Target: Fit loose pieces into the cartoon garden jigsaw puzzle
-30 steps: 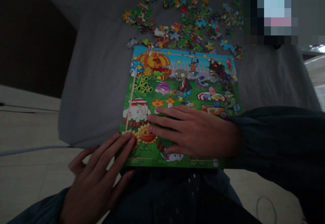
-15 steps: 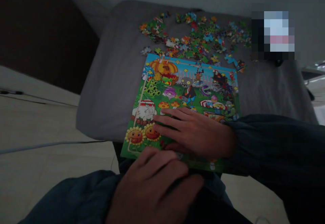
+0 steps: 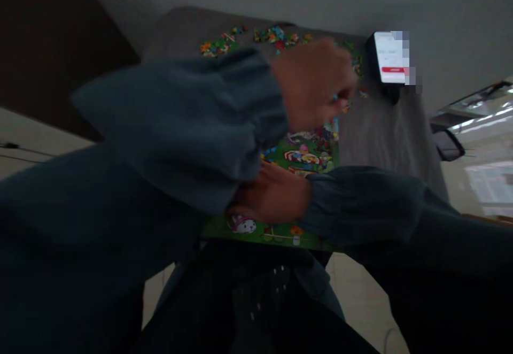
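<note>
My left hand (image 3: 316, 84) reaches across to the right, over the far end of the picture board. Its fingers are curled closed, and a small blue bit of a puzzle piece (image 3: 335, 97) shows at the fingertips, slightly blurred. My right hand (image 3: 276, 193) lies on the lower part of the colourful puzzle board (image 3: 272, 233), fingers spread toward the left; my left sleeve covers some of them. Cartoon plants, a rabbit face and a striped umbrella are printed on the board. Much of its left and upper part is hidden behind my left arm.
Loose puzzle pieces (image 3: 276, 35) lie scattered at the back of the grey cloth-covered table (image 3: 372, 140); my left arm hides many. A lit phone (image 3: 387, 57), partly pixelated, stands at the back right. The dark item (image 3: 449, 144) at far right is unclear.
My left hand has swung from the board's near left edge up and over to its far right, crossing above my right arm. The right hand stays on the board. The view has shifted right.
</note>
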### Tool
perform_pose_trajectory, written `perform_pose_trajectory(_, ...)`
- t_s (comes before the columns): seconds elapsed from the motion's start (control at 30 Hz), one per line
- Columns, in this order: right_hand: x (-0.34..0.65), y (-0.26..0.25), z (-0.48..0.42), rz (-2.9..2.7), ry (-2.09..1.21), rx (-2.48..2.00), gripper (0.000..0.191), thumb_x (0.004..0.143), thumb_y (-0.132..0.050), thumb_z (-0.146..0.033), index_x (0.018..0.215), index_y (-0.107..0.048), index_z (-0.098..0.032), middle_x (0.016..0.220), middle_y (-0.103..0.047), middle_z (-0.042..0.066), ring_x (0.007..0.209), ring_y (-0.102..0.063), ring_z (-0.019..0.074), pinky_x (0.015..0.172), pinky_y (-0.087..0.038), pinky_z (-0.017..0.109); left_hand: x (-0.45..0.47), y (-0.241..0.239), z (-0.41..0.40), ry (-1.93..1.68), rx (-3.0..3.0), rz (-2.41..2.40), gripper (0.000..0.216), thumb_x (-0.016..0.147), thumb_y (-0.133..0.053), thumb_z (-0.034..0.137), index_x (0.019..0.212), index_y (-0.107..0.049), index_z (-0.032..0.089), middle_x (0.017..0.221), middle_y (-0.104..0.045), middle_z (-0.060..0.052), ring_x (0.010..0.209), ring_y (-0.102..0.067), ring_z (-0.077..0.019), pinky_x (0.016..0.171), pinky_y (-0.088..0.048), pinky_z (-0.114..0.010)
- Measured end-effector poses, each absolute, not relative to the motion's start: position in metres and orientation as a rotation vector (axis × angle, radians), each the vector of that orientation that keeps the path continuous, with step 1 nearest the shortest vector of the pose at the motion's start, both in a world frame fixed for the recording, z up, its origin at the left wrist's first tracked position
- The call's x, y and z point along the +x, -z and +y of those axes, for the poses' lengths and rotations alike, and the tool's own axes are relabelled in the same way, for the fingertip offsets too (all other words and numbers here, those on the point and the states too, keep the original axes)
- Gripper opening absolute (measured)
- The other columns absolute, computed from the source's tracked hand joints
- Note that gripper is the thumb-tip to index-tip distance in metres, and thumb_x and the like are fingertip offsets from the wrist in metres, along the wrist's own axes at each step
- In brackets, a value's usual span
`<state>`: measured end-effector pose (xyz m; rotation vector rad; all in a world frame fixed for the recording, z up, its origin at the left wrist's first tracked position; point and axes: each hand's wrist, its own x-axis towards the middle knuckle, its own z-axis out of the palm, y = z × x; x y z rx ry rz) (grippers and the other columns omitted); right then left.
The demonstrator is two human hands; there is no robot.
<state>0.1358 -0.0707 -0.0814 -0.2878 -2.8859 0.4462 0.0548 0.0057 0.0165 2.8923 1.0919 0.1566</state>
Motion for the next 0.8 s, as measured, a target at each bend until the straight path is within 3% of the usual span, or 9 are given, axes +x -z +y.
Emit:
perform_pose_trajectory(0.1,0.137,0.079,-0.068,-2.999,-0.424,-0.258,0.028,0.101,-0.055,-0.032,0.121,-0.068,-0.017,0.14,-0.06,0.012,0.128,-0.052,0.0308,0.102,-0.047,0.049,0.023,-0.012,0.047,-0.186,2.834,1.181,0.032,0.099,-0.053,0.023,0.123,-0.072,0.011,0.112,-0.073,-0.009,0.111,-0.066,-0.0278,0.097,-0.046,-0.041)
perform_pose_trajectory(0.2,0.135,0.077,-0.068,-3.033,-0.427,-0.248,0.029,0.103,-0.049,-0.026,0.124,-0.067,-0.017,0.14,-0.06,0.011,0.123,-0.053,0.0295,0.098,-0.047,0.046,-0.004,-0.005,0.069,-0.226,2.794,1.258,0.032,0.096,-0.054,0.023,0.119,-0.074,0.012,0.106,-0.074,-0.008,0.099,-0.068,-0.0247,0.091,-0.048,-0.038)
perform_pose_trajectory(0.37,0.136,0.075,-0.065,-2.995,-0.498,-0.235,0.03,0.102,-0.048,-0.022,0.126,-0.065,-0.016,0.138,-0.061,0.011,0.116,-0.054,0.0274,0.096,-0.045,0.044,-0.015,0.028,0.079,-0.236,2.812,1.022,0.035,0.092,-0.049,0.025,0.111,-0.076,0.012,0.106,-0.074,-0.011,0.101,-0.063,-0.0233,0.101,-0.042,-0.04)
perform_pose_trajectory(0.53,0.136,0.073,-0.061,-2.977,-0.63,-0.264,0.032,0.104,-0.043,-0.022,0.127,-0.066,-0.017,0.14,-0.06,0.011,0.122,-0.052,0.0268,0.097,-0.045,0.044,-0.021,0.055,0.081,-0.504,2.588,1.034,0.043,0.094,-0.038,0.033,0.117,-0.069,0.013,0.12,-0.07,-0.005,0.103,-0.056,-0.0165,0.106,-0.037,-0.036)
perform_pose_trajectory(0.8,0.139,0.076,-0.057,-2.979,-0.719,-0.237,0.031,0.105,-0.047,-0.025,0.129,-0.063,-0.017,0.143,-0.057,0.011,0.126,-0.051,0.0259,0.099,-0.044,0.042,-0.051,0.075,0.076,-0.78,2.412,1.084,0.034,0.096,-0.044,0.025,0.111,-0.068,0.008,0.11,-0.072,-0.009,0.088,-0.057,-0.0148,0.086,-0.046,-0.036)
